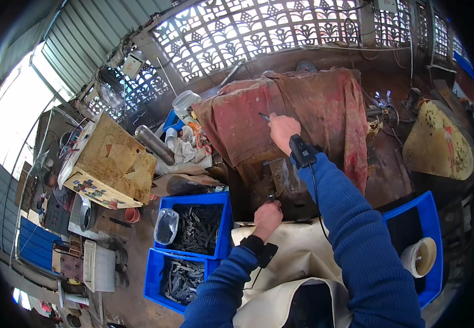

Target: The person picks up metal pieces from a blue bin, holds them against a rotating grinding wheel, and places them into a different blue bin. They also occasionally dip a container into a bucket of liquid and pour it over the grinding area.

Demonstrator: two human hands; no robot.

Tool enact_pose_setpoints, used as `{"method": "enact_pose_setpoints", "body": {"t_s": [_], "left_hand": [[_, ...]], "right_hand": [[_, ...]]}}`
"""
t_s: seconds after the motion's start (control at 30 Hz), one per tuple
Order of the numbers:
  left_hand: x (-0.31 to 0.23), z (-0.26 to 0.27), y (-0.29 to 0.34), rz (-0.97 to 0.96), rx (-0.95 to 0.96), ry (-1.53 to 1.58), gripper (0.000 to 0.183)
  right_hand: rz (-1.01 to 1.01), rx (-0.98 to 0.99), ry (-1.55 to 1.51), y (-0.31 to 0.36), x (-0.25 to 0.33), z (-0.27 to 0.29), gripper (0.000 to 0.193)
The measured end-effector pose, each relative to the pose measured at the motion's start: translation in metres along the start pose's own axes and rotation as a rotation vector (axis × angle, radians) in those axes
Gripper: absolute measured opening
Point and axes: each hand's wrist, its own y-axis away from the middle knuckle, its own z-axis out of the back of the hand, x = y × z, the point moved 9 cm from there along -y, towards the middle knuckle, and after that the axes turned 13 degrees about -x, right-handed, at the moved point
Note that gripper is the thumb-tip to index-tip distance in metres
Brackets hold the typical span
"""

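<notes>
We seem to be at a handling step: our right hand [284, 130] is clamping its fingers on a slim dark piece [263, 116] above the red cloth [237, 112], while our left hand [268, 216], nearer, is pinching a small metallic piece [272, 197]. The next move is probably calling for firm grips. Left blue bins [226, 224] and a right blue bin [437, 240] are bounding our room; between the hands, the space is lying open.

no legible text, labels, numbers or signs
</notes>
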Motion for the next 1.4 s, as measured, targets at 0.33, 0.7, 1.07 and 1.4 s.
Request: {"method": "enact_pose_setpoints", "body": {"t_s": [0.33,0.7,1.07,1.4], "left_hand": [[0.033,0.016,-0.011,0.086,-0.209,0.561,0.023],[0.012,0.053,-0.048,-0.267,-0.313,0.143,0.018],[0.030,-0.045,-0.061,-0.508,0.181,-0.199,0.016],[0.031,-0.058,-0.054,-0.637,0.192,-0.240,0.019]], "right_hand": [[0.119,0.071,-0.190,0.012,0.010,0.034,0.014],[0.119,0.082,-0.474,0.227,0.030,0.156,0.020],[0.160,0.347,-0.547,0.310,0.024,0.156,0.022],[-0.519,0.658,-0.849,0.302,-0.015,0.117,0.024]]}}
